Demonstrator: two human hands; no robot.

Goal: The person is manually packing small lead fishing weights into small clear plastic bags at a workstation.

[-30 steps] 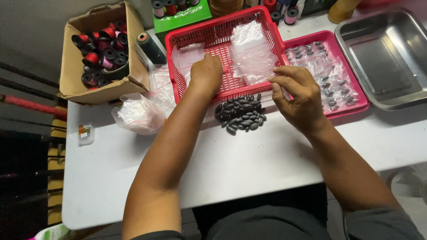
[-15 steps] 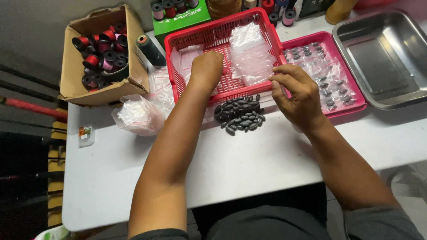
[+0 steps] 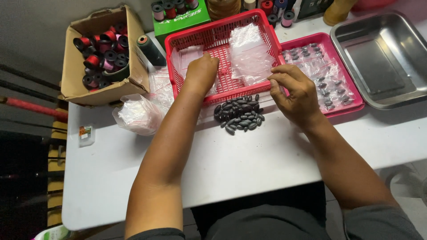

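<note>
The left hand (image 3: 201, 73) reaches into the red basket (image 3: 267, 33), fingers curled down among clear plastic bags (image 3: 249, 53); whether it grips one is hidden. The right hand (image 3: 296, 93), beside the basket's right front corner, seems pinched shut on a thin bag edge. Dark oval sinkers (image 3: 239, 114) lie piled just before the basket.

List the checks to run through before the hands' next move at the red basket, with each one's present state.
1. Left hand inside the red plastic basket, by the clear plastic bags: ok.
2. Bag actually gripped by left hand: cannot tell, fingers hidden.
3. Right hand pinched at the basket's front right corner: ok; what it pinches: cannot tell.
4. Pile of dark oval weights on the white table, between both hands: ok.
5. Pink tray of filled bags beside right hand: ok.
</note>
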